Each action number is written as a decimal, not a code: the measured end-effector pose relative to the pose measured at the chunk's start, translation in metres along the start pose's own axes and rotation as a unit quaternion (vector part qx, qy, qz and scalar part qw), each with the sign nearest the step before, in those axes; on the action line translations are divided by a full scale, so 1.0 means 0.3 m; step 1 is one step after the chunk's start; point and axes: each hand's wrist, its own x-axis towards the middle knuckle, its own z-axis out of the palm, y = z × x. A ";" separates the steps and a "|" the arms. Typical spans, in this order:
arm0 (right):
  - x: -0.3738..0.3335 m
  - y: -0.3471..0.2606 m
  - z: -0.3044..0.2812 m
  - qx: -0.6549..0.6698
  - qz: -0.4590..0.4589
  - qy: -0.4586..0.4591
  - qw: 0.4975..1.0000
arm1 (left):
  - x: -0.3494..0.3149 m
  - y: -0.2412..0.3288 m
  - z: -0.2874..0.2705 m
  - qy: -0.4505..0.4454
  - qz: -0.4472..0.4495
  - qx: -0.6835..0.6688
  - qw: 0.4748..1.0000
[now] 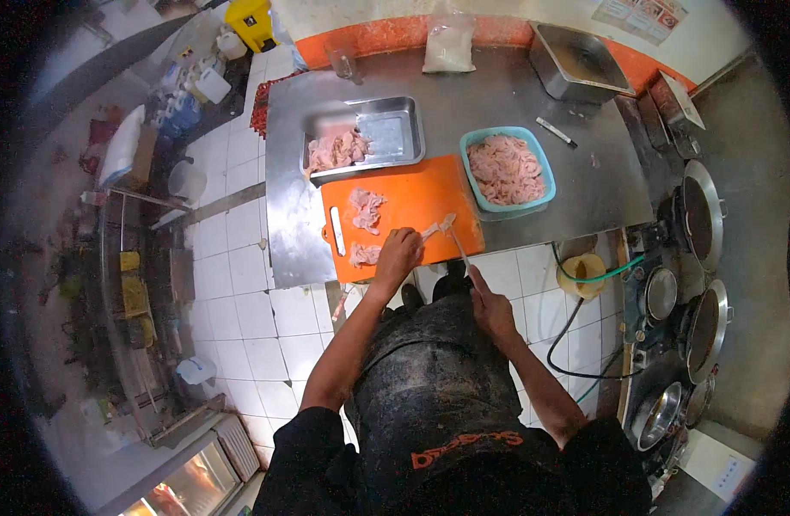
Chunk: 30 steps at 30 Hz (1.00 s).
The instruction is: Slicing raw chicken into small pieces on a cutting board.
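Observation:
An orange cutting board [416, 185] lies at the near edge of the steel table. Over its near edge, my left hand [401, 255] is closed, its fingertips pinching a pale strip of raw chicken skin [430, 230]. My right hand [493, 311] grips a knife [459, 249] by the handle, its blade pointing away over the board. The blade tip touches or nearly touches a small pale piece [448, 222] beside the strip. Two pink clumps of chicken skin, one farther [366, 210] and one nearer [363, 254], rest on the board's left part.
A light blue tub [550, 176] full of pink raw pieces stands right of the board. Behind the board, a steel tray [408, 129] holds more pieces. A deep steel pan [575, 89], a bag of white contents [449, 45] and a marker [556, 132] sit farther back. Large pans [703, 215] line the right.

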 end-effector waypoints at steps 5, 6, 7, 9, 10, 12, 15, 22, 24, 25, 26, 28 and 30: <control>0.084 0.044 0.046 -0.002 0.059 -0.041 0.997 | 0.003 0.126 -0.143 0.071 -0.012 -0.129 0.989; 0.099 0.047 0.049 -0.002 0.056 -0.044 0.997 | -0.002 0.126 -0.151 0.074 -0.016 -0.128 0.989; 0.112 0.050 0.053 -0.011 0.046 -0.034 0.998 | -0.004 0.126 -0.158 0.079 -0.025 -0.132 0.988; 0.111 0.074 0.089 -0.020 0.036 -0.026 0.999 | -0.012 0.123 -0.160 0.084 -0.036 -0.138 0.986; 0.107 0.113 0.146 0.009 0.005 -0.013 1.000 | -0.019 0.109 -0.152 0.045 -0.057 -0.069 0.995; 0.101 0.167 0.229 0.037 -0.028 0.004 0.999 | -0.012 0.074 -0.116 0.008 -0.075 0.000 0.997; 0.085 0.214 0.303 -0.034 0.018 -0.027 0.999 | 0.006 0.078 -0.070 0.013 -0.057 -0.026 0.998; 0.058 0.150 0.274 -0.080 -0.081 0.012 0.993 | -0.012 0.115 -0.131 0.086 -0.039 -0.142 0.985; 0.064 0.163 0.286 -0.089 -0.062 0.001 0.994 | 0.004 0.119 -0.124 0.083 -0.026 -0.141 0.986; 0.076 0.174 0.297 -0.105 -0.059 0.016 0.993 | 0.017 0.131 -0.116 0.079 -0.022 -0.142 0.987; 0.089 0.186 0.305 -0.122 -0.057 0.031 0.990 | 0.032 0.143 -0.109 0.073 -0.018 -0.142 0.987; 0.187 0.024 0.254 -0.096 -0.099 0.029 0.990 | 0.002 0.064 -0.049 0.029 -0.050 -0.118 0.991; 0.223 -0.105 0.187 -0.075 -0.131 0.031 0.988 | -0.018 0.032 -0.006 -0.019 -0.074 -0.102 0.992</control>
